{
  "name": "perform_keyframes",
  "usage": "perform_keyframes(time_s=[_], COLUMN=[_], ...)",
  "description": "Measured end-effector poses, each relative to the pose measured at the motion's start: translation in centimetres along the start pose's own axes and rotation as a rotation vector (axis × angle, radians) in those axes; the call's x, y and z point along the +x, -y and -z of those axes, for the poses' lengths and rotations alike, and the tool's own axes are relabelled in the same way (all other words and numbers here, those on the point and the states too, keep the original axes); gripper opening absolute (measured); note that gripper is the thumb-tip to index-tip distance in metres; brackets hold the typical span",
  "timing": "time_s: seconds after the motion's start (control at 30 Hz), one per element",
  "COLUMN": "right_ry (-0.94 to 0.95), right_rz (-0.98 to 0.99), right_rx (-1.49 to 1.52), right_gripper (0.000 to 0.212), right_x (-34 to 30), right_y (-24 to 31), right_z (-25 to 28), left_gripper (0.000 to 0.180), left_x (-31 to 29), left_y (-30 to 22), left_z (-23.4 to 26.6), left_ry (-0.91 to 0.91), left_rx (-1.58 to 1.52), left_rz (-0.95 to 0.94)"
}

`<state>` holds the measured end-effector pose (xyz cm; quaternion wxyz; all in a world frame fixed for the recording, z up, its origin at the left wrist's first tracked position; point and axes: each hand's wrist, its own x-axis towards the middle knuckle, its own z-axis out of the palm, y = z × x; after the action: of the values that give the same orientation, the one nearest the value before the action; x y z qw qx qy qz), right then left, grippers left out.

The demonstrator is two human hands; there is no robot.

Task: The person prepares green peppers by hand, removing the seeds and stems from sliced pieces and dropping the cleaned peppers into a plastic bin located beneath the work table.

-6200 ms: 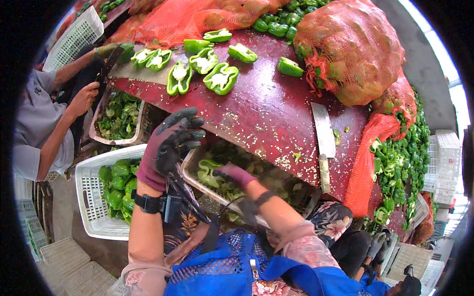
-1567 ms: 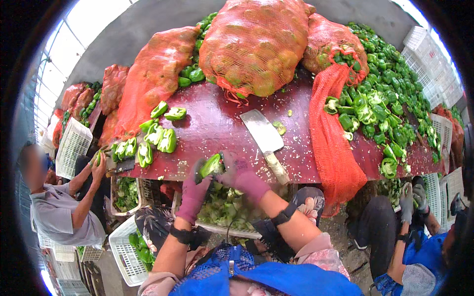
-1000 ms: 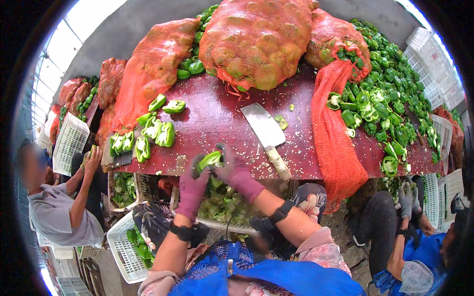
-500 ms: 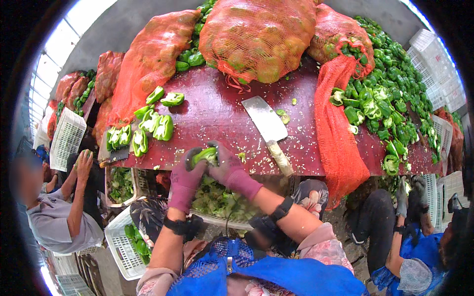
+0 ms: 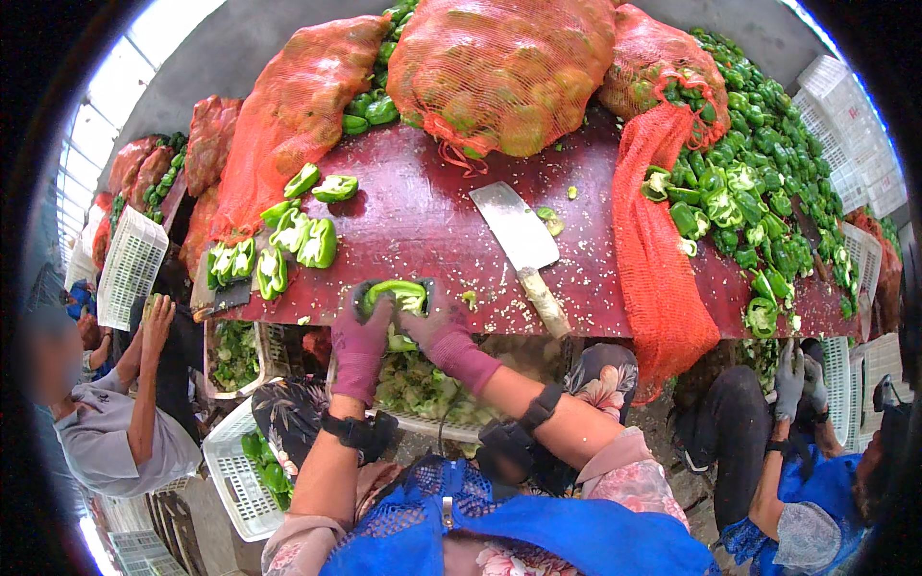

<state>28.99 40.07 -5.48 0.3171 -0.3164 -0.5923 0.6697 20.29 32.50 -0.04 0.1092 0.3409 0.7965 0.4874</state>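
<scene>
At the near edge of the table, my gloved left hand (image 5: 361, 336) and gloved right hand (image 5: 440, 336) both grip a halved green pepper (image 5: 398, 291). Its hollow inside shows between my thumbs, and pale core bits are visible just under them. Several cut pepper halves (image 5: 315, 244) rest on the table to the left of my hands. A cleaver (image 5: 515, 230) with a worn, light handle lies to their right, touched by neither hand. Beneath my hands, a container (image 5: 432, 389) holds green pepper scraps.
Red mesh sacks of peppers (image 5: 504, 72) stand along the back of the dark red table (image 5: 413, 211). An orange net (image 5: 658, 259) hangs over its front edge. Peppers are heaped (image 5: 768, 182) at the right. A white basket (image 5: 235, 480) sits lower left. Co-workers sit on both sides.
The pepper has turned in my hands, so its hollow side shows more, and pale core bits now show below it. The co-worker's gloved hands at the right have come together.
</scene>
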Motion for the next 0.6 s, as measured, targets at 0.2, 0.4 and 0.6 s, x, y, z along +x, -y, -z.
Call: perform_keyframes(time_s=[0.2,0.4,0.6], right_ry=[0.002,0.078,0.231], right_rz=[0.147,0.057,-0.347], right_rx=[-0.084,0.362,0.577], right_gripper=[0.052,0.041,0.029], right_x=[0.2,0.8,1.8], right_y=[-0.8,0.0,2.6], right_z=[0.0,0.7,3.5], left_gripper=[0.029,0.023,0.026], left_x=[0.8,1.1,0.0], left_y=[2.2,4.1,4.0], left_z=[0.2,0.5,0.6], left_ry=[-0.023,-0.063,-0.057], left_rx=[-0.219,-0.529,-0.633], left_rz=[0.165,0.229,0.288])
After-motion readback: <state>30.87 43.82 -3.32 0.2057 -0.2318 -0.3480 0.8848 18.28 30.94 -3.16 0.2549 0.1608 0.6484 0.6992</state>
